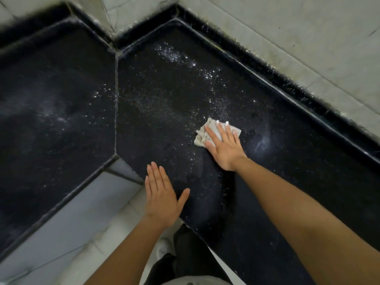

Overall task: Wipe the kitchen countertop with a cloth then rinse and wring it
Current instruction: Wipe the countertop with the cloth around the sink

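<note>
1. Pressing flat on the cloth (207,133), the right hand (225,145) lies palm down with its fingers (221,128) spread and stretched out, not curled round the fabric; the nails look pale.
2. The cloth is a small, crumpled, off-white wad lying on the black bench (164,103), roughly at the middle of the right-hand slab; its bunched left edge and far corners show past the fingers.
3. The right forearm (298,206) reaches in from the lower right, nearly straight, passing over the bench with the wrist bent slightly up.
4. The left hand (161,197) is released and empty, palm down, fingers straight and close together, thumb splayed to the right. It sits at the front edge of the bench, well apart from the cloth; I cannot tell whether it touches the surface or hovers.
5. The left forearm (125,249) rises from the bottom edge over the pale floor (115,229).
6. Water droplets (185,60) and fine specks glint on the bench beyond the cloth, towards the back upstand.
7. A seam (116,99) joins the right slab to the left one.
8. Pale tiled wall (287,38) runs behind the bench.
</note>
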### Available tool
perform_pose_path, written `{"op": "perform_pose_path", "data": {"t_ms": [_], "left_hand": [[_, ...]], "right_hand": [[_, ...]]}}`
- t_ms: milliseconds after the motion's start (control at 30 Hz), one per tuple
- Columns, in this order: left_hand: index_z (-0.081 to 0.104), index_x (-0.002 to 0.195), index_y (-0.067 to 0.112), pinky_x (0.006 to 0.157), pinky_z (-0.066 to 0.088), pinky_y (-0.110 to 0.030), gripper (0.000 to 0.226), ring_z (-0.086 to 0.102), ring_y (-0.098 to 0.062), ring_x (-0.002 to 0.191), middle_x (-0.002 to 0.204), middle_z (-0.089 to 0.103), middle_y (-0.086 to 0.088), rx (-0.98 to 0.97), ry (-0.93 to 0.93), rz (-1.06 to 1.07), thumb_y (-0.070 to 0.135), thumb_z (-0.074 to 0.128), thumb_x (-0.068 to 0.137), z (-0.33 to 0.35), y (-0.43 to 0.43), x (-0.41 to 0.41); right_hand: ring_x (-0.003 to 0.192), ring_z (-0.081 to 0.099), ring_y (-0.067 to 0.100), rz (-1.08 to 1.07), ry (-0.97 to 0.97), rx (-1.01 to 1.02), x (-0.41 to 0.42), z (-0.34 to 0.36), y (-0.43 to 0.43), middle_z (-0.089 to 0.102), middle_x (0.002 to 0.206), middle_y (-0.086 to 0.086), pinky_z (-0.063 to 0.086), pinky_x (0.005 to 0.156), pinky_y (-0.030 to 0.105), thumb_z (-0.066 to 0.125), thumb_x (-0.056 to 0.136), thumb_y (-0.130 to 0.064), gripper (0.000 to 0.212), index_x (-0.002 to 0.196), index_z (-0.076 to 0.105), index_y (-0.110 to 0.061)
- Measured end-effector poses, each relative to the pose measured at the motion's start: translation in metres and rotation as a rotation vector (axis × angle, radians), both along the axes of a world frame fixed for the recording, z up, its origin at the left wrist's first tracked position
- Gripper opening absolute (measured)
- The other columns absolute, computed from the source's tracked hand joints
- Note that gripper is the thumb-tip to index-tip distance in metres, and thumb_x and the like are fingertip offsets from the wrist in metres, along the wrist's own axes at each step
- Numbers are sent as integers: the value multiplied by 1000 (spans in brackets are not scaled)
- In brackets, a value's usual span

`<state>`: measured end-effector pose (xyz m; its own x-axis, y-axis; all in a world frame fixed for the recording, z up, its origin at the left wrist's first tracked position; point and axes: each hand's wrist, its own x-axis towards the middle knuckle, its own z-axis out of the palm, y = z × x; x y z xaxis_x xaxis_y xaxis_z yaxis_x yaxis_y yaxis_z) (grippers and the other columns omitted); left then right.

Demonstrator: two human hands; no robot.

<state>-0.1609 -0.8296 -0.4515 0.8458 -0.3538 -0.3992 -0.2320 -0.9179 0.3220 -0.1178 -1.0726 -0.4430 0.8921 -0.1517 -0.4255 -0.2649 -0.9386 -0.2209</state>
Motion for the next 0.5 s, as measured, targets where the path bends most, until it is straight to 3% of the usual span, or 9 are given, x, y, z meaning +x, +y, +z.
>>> {"op": "perform_pose_path", "data": {"t_ms": [233,433,500], "left_hand": [[-31,135,1,110,-25,-37,100,-40,-28,134,143,-41,-19,5,-50,-2,77,-10,74,-3,-1,-2],[-35,132,1,111,-23,-39,99,-40,-30,133,142,-43,-20,13,-58,-15,77,-14,72,-4,-2,-1],[-27,137,-2,112,-22,-38,100,-33,-32,137,146,-34,-23,9,-76,-29,76,-12,76,-7,-1,-2]], "right_hand": [[141,-32,25,-142,44,23,44,0,-1,-26,158,3,-19,115,44,10,101,-54,58,151,-14,-37],[140,-34,24,182,22,31,-37,4,22,-25,158,2,-18,116,43,9,99,-54,57,148,-17,-41],[141,-33,25,357,18,19,-64,3,30,-25,158,1,-17,117,45,3,96,-55,56,147,-18,-42]]}}
